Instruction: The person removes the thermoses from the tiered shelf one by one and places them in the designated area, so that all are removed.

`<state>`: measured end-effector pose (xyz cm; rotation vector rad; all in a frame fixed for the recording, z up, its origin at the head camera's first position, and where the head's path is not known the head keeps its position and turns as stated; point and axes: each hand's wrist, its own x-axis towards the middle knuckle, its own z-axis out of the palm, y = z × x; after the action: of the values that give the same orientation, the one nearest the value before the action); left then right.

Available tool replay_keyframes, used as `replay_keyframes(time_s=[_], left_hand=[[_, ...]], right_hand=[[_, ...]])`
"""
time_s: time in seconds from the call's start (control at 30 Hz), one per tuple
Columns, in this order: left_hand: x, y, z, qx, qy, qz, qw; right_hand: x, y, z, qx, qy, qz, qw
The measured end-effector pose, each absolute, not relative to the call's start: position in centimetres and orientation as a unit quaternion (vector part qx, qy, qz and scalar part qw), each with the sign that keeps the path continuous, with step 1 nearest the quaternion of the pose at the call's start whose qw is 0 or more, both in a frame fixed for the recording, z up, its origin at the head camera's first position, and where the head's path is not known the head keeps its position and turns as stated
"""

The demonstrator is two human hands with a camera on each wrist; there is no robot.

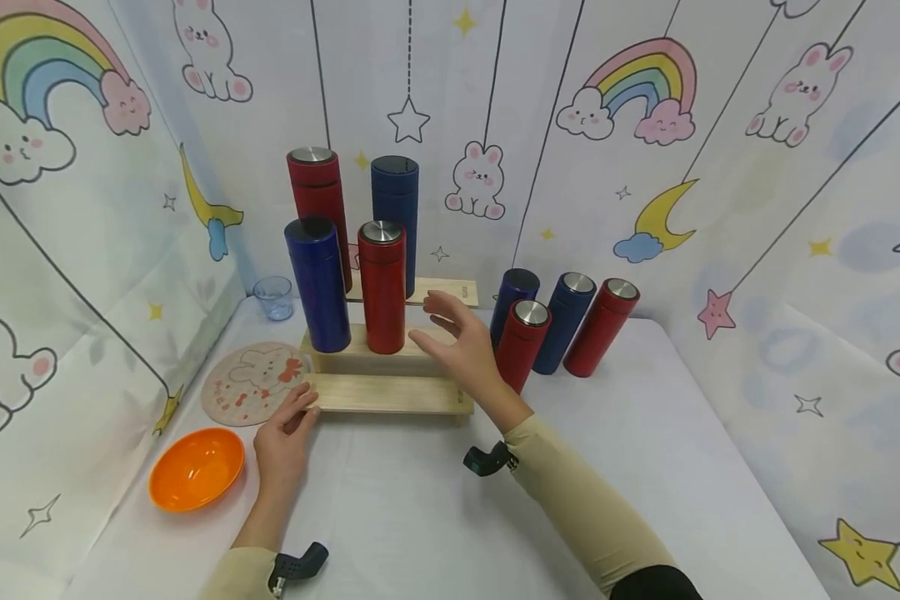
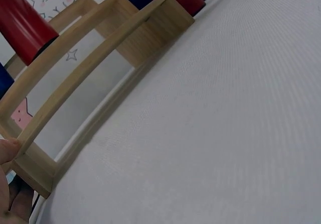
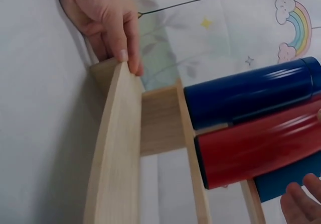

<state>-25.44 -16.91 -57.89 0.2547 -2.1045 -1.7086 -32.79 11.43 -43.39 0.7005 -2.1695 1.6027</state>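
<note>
A three-step wooden rack [image 1: 390,394] stands on the white table. At the left end of its lowest step, my left hand [image 1: 283,442] pinches the board, thumb on top and fingers at the side in the left wrist view. My right hand [image 1: 465,346] is held with spread, slightly bent fingers just right of a red flask [image 1: 382,287], apart from it and holding nothing. Beside that flask on the middle step is a dark blue flask [image 1: 318,285]. The top step bears another red flask [image 1: 330,192] and a blue one [image 1: 395,217].
Right of the rack stand two more red flasks [image 1: 602,327] [image 1: 523,346] and two blue flasks [image 1: 564,323] [image 1: 515,293]. On the left are an orange bowl [image 1: 197,469], a round bunny-print mat [image 1: 251,387] and a clear glass [image 1: 273,298]. Printed cloth walls [image 1: 817,350] enclose the table.
</note>
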Motion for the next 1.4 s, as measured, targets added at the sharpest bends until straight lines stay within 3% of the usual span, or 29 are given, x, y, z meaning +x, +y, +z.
replay_keyframes(time_s=[0.87, 1.4], left_hand=[[-25.4, -16.9, -57.9, 0.089, -0.748, -0.627, 0.201], [-25.7, -17.3, -58.5, 0.074, -0.744, -0.628, 0.215]], right_hand=[[-35.5, 8.6, -43.3, 0.228, -0.780, 0.564, 0.151], [-36.1, 6.6, -43.4, 0.206, -0.790, 0.549, 0.178]])
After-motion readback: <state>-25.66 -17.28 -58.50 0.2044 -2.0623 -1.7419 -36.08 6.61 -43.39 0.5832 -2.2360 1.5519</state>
